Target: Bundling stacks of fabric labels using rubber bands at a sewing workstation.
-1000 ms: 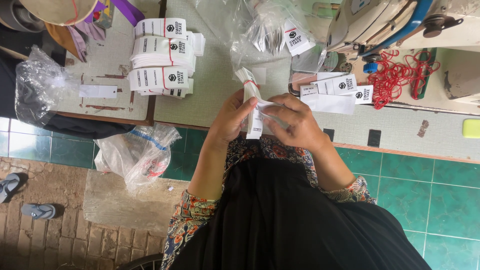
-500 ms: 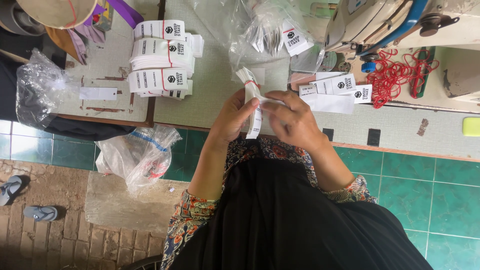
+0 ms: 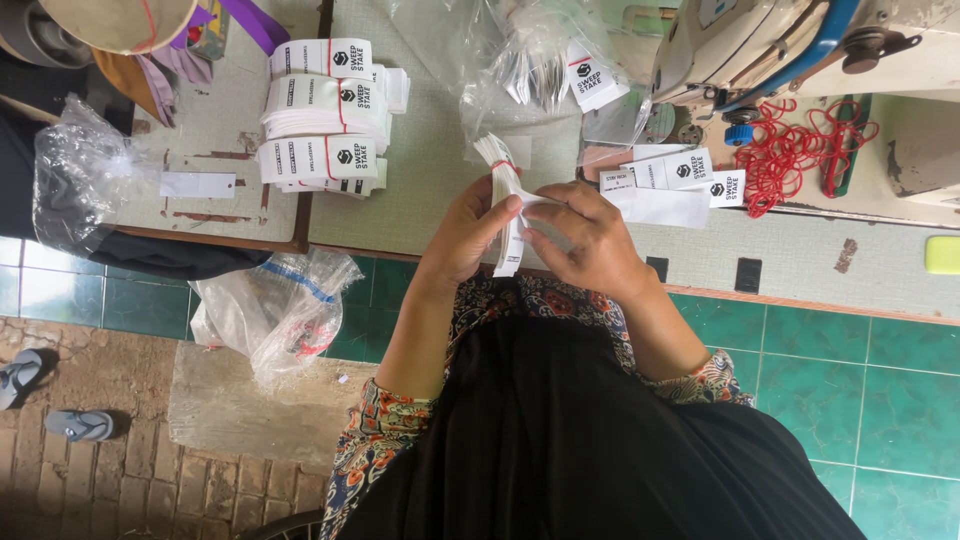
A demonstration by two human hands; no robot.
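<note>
White paper tags in a bundle, bound with a red rubber band near its far end, stand between both hands at the near edge of the table. The left hand is curled around the bundle's left side, thumb pressed against the tags. The right hand grips from the right, its fingertips closed on the top tags and bending one of them aside. The bundle's near end pokes out below the fingers, and its banded far end sticks up past them.

To the far left of the hands lie three banded stacks of the same tags, one beyond another. Straight beyond the bundle sits a clear plastic bag with more tags inside. Loose tags lie just right of the right hand, and a tangle of red rubber bands lies further right, below a cream sewing machine.

Pale woven cloth covers the table. A second, scuffed white table adjoins it on the left, with a single tag on it. Another plastic bag hangs off the near edge. Green tiles cover the floor at right, and bare brick with two sandals lies at left.
</note>
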